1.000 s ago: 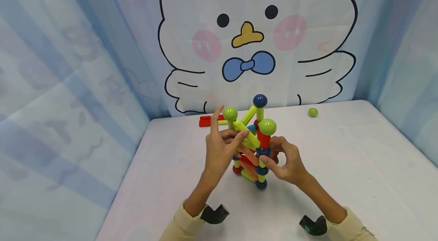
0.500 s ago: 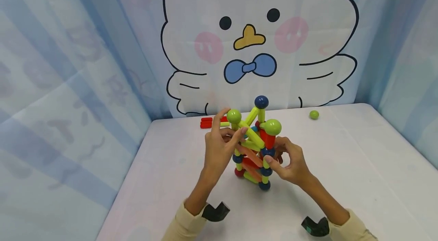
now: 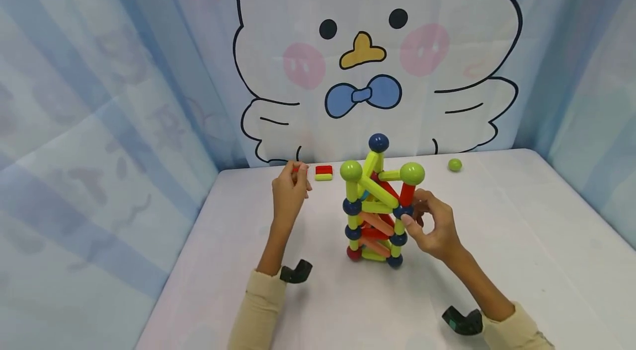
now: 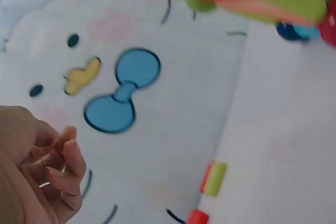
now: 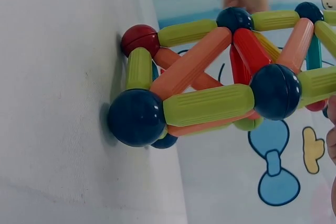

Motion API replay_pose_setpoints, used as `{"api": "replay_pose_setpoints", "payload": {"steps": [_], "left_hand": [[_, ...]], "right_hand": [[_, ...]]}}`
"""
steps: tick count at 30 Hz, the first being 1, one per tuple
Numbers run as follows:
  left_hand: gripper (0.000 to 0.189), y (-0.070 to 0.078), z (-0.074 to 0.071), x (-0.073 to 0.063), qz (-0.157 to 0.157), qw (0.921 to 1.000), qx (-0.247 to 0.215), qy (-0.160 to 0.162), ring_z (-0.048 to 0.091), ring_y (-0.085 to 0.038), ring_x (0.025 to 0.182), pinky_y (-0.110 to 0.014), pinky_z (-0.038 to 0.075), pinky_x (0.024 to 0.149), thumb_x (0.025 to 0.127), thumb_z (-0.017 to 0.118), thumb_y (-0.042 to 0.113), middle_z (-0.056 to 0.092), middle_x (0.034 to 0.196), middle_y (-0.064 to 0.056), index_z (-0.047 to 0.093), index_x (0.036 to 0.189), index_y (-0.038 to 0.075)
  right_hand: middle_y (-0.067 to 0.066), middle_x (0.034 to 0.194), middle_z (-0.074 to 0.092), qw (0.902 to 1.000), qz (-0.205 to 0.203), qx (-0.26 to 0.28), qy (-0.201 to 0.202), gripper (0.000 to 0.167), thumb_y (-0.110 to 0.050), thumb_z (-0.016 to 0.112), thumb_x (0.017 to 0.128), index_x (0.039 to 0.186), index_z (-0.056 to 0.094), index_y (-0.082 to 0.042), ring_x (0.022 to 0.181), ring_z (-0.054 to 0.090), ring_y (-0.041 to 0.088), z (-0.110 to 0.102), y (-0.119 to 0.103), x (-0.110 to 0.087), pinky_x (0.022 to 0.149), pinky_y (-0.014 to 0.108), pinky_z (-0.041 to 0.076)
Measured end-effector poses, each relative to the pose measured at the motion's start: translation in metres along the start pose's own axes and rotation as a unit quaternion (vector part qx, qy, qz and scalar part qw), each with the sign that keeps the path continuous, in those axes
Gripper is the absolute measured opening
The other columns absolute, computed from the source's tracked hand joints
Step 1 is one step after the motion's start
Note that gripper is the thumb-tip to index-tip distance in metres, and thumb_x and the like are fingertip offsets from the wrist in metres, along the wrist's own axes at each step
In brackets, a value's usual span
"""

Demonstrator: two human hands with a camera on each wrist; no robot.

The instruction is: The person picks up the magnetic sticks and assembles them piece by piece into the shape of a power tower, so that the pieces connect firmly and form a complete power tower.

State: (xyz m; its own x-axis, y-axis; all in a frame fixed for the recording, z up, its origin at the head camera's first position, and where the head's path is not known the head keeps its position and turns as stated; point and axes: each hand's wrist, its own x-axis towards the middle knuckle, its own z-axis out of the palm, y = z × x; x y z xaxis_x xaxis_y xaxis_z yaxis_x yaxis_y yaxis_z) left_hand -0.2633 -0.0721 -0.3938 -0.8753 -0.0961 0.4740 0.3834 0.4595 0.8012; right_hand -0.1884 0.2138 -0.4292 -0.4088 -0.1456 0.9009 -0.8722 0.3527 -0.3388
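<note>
A tower of magnetic building sticks and balls (image 3: 375, 207) stands upright on the table, with lime, red and orange sticks joining blue, green and red balls. My right hand (image 3: 437, 226) holds its right side, thumb and fingers at a blue ball (image 3: 403, 211) below the red upright stick. In the right wrist view only the edges of its fingertips (image 5: 332, 135) show. My left hand (image 3: 290, 192) is away from the tower, over the far left of the table, fingers loosely bent beside a red stick (image 4: 197, 216). Nothing shows between the left fingers (image 4: 71, 169) in the left wrist view.
A short red and lime pair of sticks (image 3: 324, 173) lies at the table's back edge, left of the tower. One loose green ball (image 3: 454, 164) sits at the back right. Behind the white table (image 3: 502, 217) hangs a printed curtain (image 3: 268, 24).
My left hand has left the tower and moved left and back to the loose sticks. The tower has turned and shifted slightly right, with my right hand still at its right side.
</note>
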Motion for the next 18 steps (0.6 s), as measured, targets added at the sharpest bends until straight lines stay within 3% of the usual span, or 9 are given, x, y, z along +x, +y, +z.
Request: {"api": "replay_pose_setpoints", "payload": {"steps": [3,6,9,14,18], "left_hand": [[0.016,-0.039,0.005,0.018,-0.06,0.9903,0.123,-0.028,0.059,-0.02,0.068,-0.027,0.051,0.058,0.099,0.057,0.017,0.066,0.082,-0.011,0.065,0.106,0.005],[0.022,-0.075,0.009,0.031,-0.115,0.967,0.218,-0.063,0.059,-0.026,0.091,-0.034,0.055,0.075,0.097,0.06,0.014,0.061,0.104,-0.014,0.063,0.117,0.007],[0.035,-0.1,0.012,0.039,-0.139,0.9475,0.271,-0.098,0.053,-0.032,0.107,-0.04,0.055,0.084,0.096,0.061,0.014,0.051,0.121,-0.019,0.058,0.131,0.012],[0.046,-0.121,0.019,0.046,-0.151,0.9292,0.299,-0.156,0.044,-0.033,0.117,-0.043,0.052,0.092,0.097,0.061,0.02,0.039,0.131,-0.019,0.051,0.141,0.02],[0.04,-0.126,0.023,0.048,-0.137,0.9193,0.324,-0.177,0.042,-0.031,0.118,-0.042,0.051,0.094,0.095,0.064,0.022,0.039,0.129,-0.017,0.056,0.134,0.018]], "right_hand": [[0.011,0.076,0.057,1.0,0.001,-0.004,0.0,0.033,-0.011,0.061,0.081,0.102,0.054,0.013,0.057,0.046,0.008,0.0,0.001,0.002,0.048,0.021,0.042],[0.012,0.075,0.056,1.0,0.002,-0.006,0.003,0.032,-0.007,0.06,0.078,0.101,0.053,0.014,0.057,0.046,0.009,0.001,0.002,0.003,0.048,0.021,0.043],[0.012,0.075,0.056,0.9999,0.005,-0.011,0.009,0.031,-0.004,0.06,0.075,0.1,0.053,0.014,0.057,0.046,0.008,0.001,0.004,0.002,0.049,0.019,0.043],[0.011,0.076,0.057,0.9999,0.007,-0.008,0.012,0.032,-0.004,0.06,0.073,0.1,0.054,0.012,0.058,0.047,0.007,-0.001,0.006,0.0,0.051,0.017,0.044],[0.012,0.077,0.057,0.9999,0.008,-0.003,0.008,0.031,-0.005,0.06,0.076,0.101,0.054,0.012,0.06,0.048,0.007,-0.001,0.008,-0.003,0.053,0.015,0.044]]}}
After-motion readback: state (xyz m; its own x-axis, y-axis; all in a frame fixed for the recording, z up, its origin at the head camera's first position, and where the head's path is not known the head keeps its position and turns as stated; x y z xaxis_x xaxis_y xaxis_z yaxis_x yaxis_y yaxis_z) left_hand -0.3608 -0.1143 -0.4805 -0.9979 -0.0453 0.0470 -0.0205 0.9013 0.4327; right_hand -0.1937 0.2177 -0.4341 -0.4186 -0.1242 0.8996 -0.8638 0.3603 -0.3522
